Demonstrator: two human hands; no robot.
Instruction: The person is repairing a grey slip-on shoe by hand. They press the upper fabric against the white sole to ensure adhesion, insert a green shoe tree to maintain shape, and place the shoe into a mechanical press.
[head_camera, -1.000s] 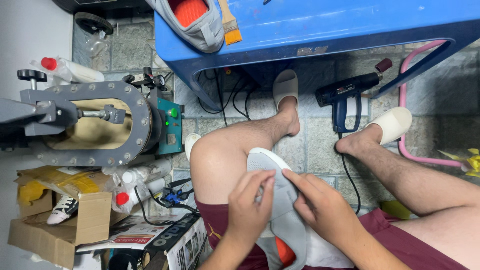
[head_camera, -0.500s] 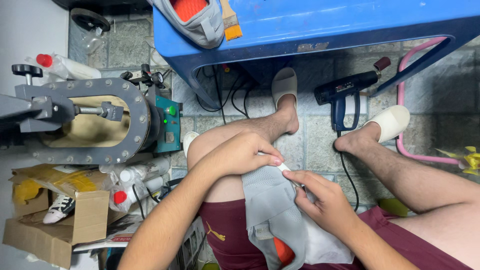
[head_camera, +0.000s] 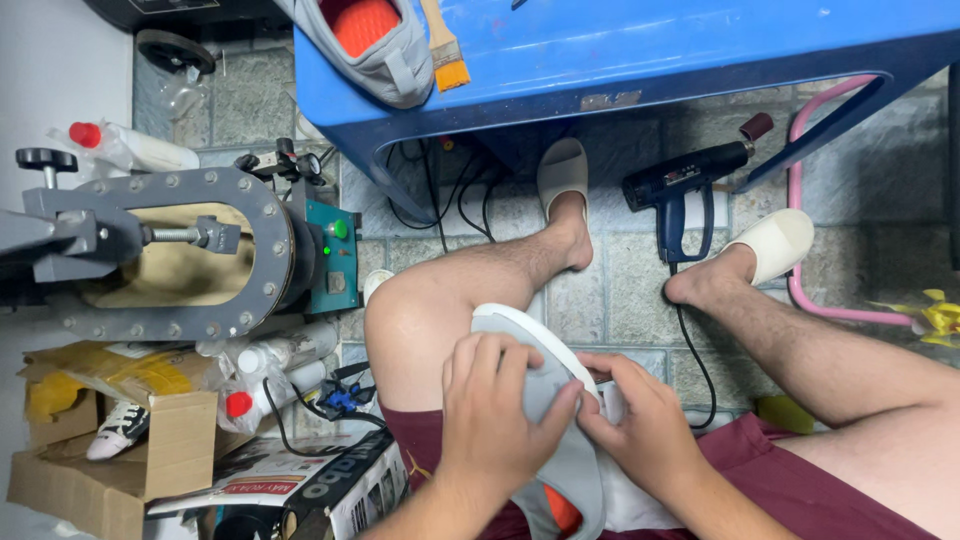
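Two hands work one grey shoe (head_camera: 545, 400) on our lap. Our left hand (head_camera: 495, 415) is clamped over its upper, fingers (head_camera: 480, 365) curled across the white sole edge, thumb pressing the side. Our right hand (head_camera: 645, 425) pinches the same shoe from the other side, fingertips together against the left thumb. The shoe lies toe-away between our thighs, its orange lining showing near the bottom edge.

Beyond our knees there is open stone floor (head_camera: 610, 290) between our two feet in pale slippers (head_camera: 775, 240). One heat gun (head_camera: 685, 185) lies there, its cord trailing back. One blue worktop (head_camera: 650, 50) closes the far side; on it sit a second grey shoe (head_camera: 375, 45) and one brush (head_camera: 445, 45). One grey press (head_camera: 170, 250) and cardboard boxes (head_camera: 120, 450) crowd the left.
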